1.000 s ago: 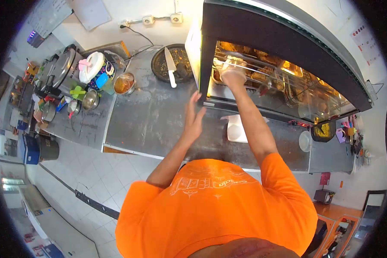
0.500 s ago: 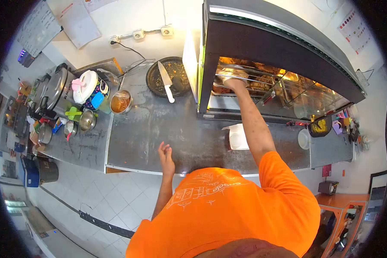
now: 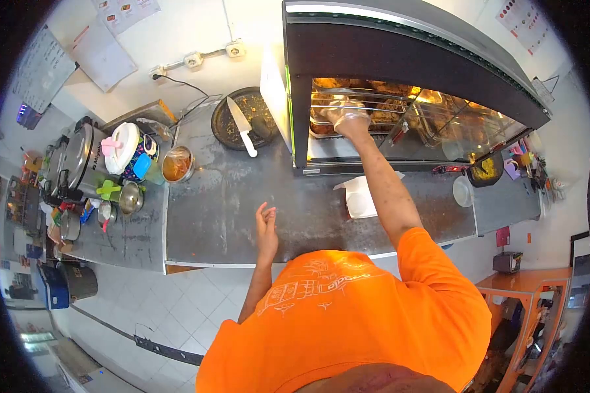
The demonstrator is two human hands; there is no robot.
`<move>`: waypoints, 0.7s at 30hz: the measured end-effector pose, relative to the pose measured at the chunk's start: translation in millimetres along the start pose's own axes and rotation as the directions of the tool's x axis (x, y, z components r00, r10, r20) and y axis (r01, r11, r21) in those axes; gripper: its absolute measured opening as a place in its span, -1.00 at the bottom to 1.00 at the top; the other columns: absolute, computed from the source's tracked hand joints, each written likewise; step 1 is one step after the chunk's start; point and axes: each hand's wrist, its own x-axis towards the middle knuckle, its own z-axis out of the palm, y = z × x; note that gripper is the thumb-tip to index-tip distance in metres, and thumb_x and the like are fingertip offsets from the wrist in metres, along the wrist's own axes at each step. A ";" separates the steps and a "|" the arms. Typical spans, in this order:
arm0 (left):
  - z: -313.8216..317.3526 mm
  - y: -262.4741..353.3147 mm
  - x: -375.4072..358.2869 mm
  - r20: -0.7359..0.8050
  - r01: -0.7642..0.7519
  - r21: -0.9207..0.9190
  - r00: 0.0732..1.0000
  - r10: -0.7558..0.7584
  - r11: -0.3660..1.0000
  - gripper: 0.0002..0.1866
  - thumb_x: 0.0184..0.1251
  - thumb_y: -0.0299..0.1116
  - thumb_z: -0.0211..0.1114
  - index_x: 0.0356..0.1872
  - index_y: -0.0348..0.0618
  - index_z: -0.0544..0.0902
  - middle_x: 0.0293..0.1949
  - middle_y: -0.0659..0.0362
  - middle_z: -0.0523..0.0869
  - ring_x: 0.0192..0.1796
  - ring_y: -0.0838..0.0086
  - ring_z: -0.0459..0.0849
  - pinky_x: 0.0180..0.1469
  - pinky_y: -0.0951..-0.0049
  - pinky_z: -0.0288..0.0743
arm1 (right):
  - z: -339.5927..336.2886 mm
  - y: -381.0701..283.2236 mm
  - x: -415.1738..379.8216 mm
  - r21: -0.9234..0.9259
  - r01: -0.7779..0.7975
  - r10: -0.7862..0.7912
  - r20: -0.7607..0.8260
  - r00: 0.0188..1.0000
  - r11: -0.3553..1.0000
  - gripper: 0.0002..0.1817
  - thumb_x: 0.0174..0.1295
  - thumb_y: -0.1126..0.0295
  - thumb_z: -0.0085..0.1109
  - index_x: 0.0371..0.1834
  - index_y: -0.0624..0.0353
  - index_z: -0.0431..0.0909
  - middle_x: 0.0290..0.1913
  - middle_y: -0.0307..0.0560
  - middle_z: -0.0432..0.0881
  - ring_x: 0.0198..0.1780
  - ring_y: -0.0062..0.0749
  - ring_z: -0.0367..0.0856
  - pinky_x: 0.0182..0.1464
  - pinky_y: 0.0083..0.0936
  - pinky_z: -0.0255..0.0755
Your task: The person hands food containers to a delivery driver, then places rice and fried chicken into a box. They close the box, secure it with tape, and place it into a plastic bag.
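My right hand, in a clear plastic glove, reaches inside the lit display warmer. It is over a wire rack of browned fried pieces of food, behind thin metal rails; its fingers are blurred, and I cannot tell what they hold. Below that forearm, on the counter, stands an open white takeaway box with a paper liner. My left hand is raised over the counter's front edge, fingers loosely apart and nothing in them.
A white-handled knife lies across a dark round pan left of the warmer. On the grey counter also sit a bowl of orange sauce, a white-lidded container, a large pot and a clear bowl.
The view has shifted, so the warmer sits further left. My right hand stays inside the warmer, its glove now plainer to see. My left hand has moved slightly right in view.
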 end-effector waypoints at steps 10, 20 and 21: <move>7.5 -6.2 -6.3 0.122 0.082 0.011 0.989 -0.082 0.997 -0.52 0.54 -0.06 0.04 0.38 0.07 0.28 0.11 0.21 0.59 0.04 0.51 0.54 0.04 0.38 0.37 | -8.4 27.9 -1.8 0.230 -0.049 -0.021 0.291 0.957 0.972 -0.51 0.32 -0.05 -0.12 -0.03 0.06 0.64 0.12 0.14 0.60 0.03 0.05 0.61 0.07 -0.08 0.42; 19.8 -12.1 -13.1 0.166 0.086 -0.011 0.983 -0.083 0.996 -0.52 0.53 -0.05 0.04 0.36 0.07 0.30 0.12 0.19 0.59 0.03 0.50 0.57 0.02 0.38 0.41 | 20.1 25.9 -31.6 0.463 0.093 0.054 -0.293 0.954 0.882 -0.73 0.25 0.14 0.20 -0.24 0.11 0.65 -0.41 0.01 0.69 -0.30 -0.03 0.66 -0.18 -0.15 0.50; 18.4 -15.2 -13.6 0.161 0.101 -0.006 0.982 -0.098 0.995 -0.52 0.53 -0.05 0.05 0.36 0.07 0.30 0.12 0.19 0.59 0.03 0.49 0.57 0.02 0.37 0.41 | 37.4 24.6 -39.2 0.490 0.153 0.157 -0.533 0.831 0.858 -0.81 0.18 0.27 0.29 -0.33 0.17 0.67 -0.45 0.02 0.67 -0.33 -0.04 0.64 -0.18 -0.19 0.49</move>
